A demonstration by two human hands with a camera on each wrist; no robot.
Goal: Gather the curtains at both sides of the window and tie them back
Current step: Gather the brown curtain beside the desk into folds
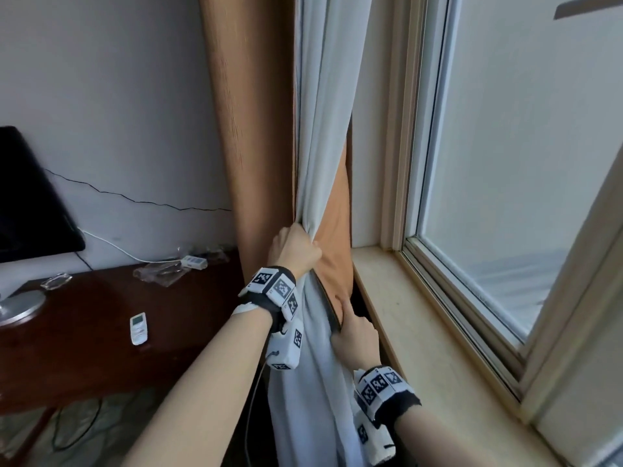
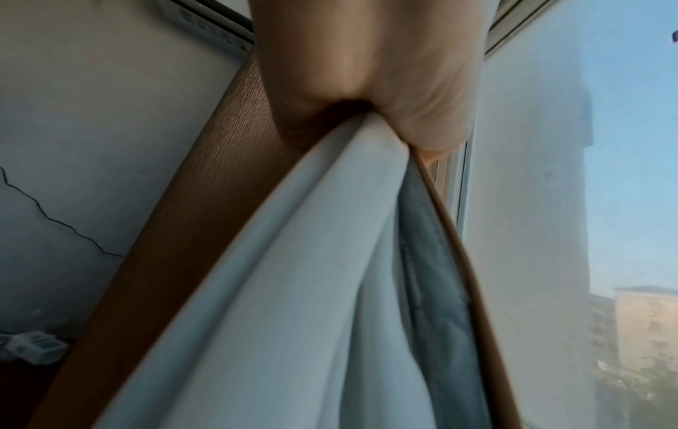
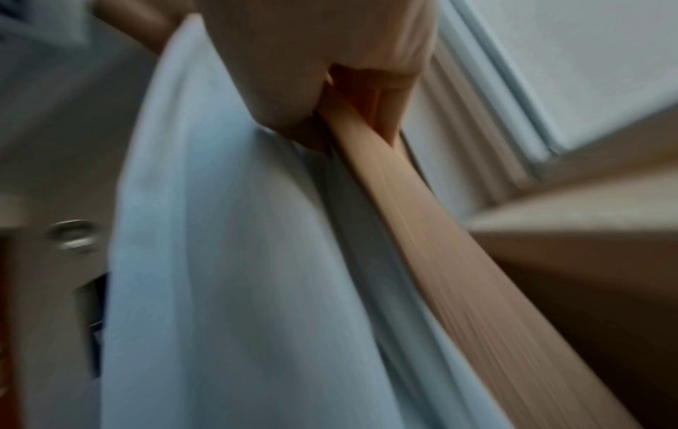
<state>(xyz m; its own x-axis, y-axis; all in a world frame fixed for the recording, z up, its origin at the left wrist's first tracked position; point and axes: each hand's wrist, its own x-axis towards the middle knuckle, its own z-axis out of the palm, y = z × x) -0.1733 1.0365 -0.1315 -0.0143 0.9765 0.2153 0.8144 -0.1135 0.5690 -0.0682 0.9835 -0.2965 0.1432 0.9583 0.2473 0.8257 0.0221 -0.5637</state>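
Observation:
A tan curtain (image 1: 256, 136) with a pale grey-white lining (image 1: 323, 129) hangs at the left side of the window (image 1: 519, 156). My left hand (image 1: 296, 247) grips the gathered lining and tan cloth in a fist at sill height; the left wrist view shows the lining (image 2: 293, 290) bunched under that left hand (image 2: 370, 72). Lower down, my right hand (image 1: 355, 335) pinches the curtain's tan edge (image 1: 333, 264) against the lining. In the blurred right wrist view the right hand (image 3: 330, 49) holds the tan edge (image 3: 422, 217) beside the lining (image 3: 227, 261). No tie-back shows.
A pale wooden sill (image 1: 421, 315) runs along the window to the right of the curtain. To the left stands a dark wooden desk (image 1: 101, 348) with a white remote (image 1: 139, 328), a monitor (image 1: 30, 203) on a round foot, a white adapter (image 1: 194, 262) and cables.

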